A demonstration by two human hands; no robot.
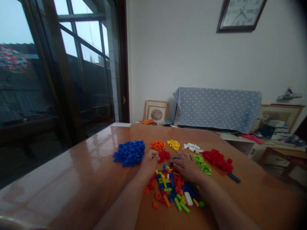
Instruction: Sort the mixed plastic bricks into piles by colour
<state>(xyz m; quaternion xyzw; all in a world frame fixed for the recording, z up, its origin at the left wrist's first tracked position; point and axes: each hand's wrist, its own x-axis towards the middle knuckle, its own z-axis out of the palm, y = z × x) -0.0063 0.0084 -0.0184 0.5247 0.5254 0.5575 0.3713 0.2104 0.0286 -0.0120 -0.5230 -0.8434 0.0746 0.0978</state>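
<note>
My left hand (150, 159) is between the large blue brick pile (130, 152) and a small red pile (164, 156); its fingers are curled together beside the red bricks, and what they hold, if anything, is too small to tell. My right hand (185, 164) lies palm down with fingers spread, left of the lime green pile (201, 163). A blue piece (176, 158) shows near its fingertips. Below both hands spreads a mixed heap of coloured bricks (168, 182).
Orange (157, 145), yellow (173, 144) and white (192, 147) piles line the back of the glossy wooden table (91, 169). At the right are a larger red pile (217, 160) and a dark blue stick-like piece (234, 178). A cloth-covered object (216, 108) stands behind.
</note>
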